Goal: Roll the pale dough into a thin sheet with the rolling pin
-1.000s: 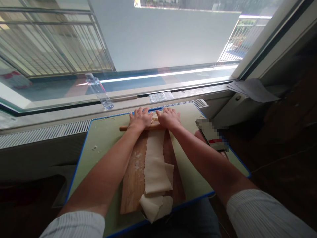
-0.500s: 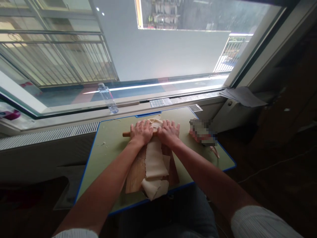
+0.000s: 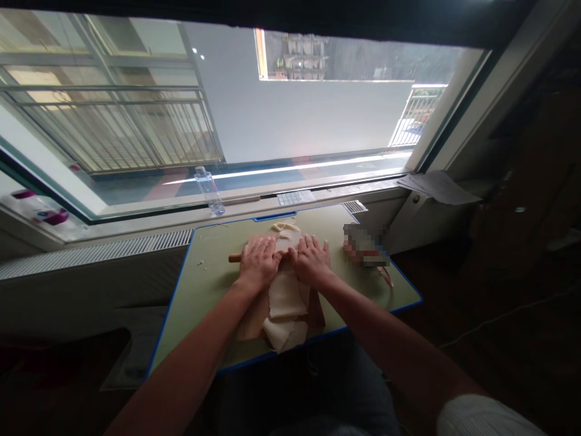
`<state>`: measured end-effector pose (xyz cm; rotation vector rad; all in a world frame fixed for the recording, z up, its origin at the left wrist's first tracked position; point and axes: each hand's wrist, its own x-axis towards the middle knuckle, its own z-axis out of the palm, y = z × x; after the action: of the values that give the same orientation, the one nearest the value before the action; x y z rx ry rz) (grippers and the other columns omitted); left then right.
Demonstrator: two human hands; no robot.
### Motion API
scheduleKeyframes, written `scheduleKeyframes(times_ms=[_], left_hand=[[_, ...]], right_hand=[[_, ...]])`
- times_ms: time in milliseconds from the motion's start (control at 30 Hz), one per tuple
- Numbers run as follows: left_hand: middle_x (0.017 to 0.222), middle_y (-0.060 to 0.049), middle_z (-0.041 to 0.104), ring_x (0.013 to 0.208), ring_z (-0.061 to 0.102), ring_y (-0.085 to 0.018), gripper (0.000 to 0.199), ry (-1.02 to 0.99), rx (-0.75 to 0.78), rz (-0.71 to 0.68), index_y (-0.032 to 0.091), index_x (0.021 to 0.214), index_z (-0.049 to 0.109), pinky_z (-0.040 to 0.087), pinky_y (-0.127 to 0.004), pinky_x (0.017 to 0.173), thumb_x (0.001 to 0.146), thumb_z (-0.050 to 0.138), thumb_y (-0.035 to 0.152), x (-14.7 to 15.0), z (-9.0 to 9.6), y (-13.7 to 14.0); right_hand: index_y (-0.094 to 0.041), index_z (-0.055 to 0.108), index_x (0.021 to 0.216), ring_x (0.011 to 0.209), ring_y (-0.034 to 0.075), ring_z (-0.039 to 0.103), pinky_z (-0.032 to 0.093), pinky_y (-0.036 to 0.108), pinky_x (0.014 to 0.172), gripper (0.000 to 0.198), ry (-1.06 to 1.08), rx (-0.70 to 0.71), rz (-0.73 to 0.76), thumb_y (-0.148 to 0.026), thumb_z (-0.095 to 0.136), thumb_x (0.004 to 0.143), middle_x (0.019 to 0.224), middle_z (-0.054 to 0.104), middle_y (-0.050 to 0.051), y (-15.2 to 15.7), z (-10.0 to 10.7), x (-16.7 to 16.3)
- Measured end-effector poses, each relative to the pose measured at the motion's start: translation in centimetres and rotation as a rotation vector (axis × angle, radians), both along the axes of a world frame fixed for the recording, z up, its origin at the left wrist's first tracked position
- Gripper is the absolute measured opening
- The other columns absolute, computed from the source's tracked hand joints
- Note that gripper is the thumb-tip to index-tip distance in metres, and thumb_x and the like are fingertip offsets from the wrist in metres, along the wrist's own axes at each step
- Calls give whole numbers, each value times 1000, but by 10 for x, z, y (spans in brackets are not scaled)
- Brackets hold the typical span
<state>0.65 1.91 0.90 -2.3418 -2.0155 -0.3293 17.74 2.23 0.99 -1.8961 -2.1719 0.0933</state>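
Dough (image 3: 287, 297) is a long strip passing between and under my hands, its far end beyond my fingertips, its near end folded by the board's near edge. Pin (image 3: 235, 258) lies crosswise under my palms, one end poking out left of my left hand (image 3: 259, 259). That hand is flattish, fingers stretched forward, not wrapped round anything; right hand (image 3: 313, 260) matches, probably so both press evenly. Board (image 3: 252, 318) sits beneath, lengthwise from me, likely to suit the strip. Table (image 3: 354, 297) is under that. Bottle (image 3: 211, 194) stands beyond my left hand, on the sill (image 3: 245, 208), presumably out of the way.
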Motion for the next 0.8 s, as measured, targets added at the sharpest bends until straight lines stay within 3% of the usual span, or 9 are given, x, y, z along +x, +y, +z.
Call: scheduleKeyframes(times_ms=[200,500,667,800], left_hand=[[171,-10,46,158,41,-32,66,2,-37,59,23,161,52,32,-57,128,110,25,54,5,4,48],[177,-10,36,161,33,-34,73,-101,-187,112,28,166,43,24,-65,130,106,18,63,4,12,117],[175,-12,39,158,37,-35,71,-99,-210,103,26,165,44,27,-66,128,106,22,60,3,16,143],[170,-13,46,154,43,-35,66,-87,-192,107,27,159,51,32,-65,126,107,24,58,3,17,152]], right_hand=[[-16,48,163,159,36,33,21,62,129,69,10,-14,-49,-58,26,113,172,42,16,48,6,-5],[-20,43,167,158,38,34,24,65,127,75,97,-161,-59,-66,24,110,175,37,14,116,17,-5],[-25,50,162,153,39,40,29,67,123,70,80,-173,-5,-65,22,111,171,42,16,141,18,-6],[-18,53,159,153,39,41,29,64,123,73,113,-176,-30,-64,24,111,167,48,20,149,19,-7]])
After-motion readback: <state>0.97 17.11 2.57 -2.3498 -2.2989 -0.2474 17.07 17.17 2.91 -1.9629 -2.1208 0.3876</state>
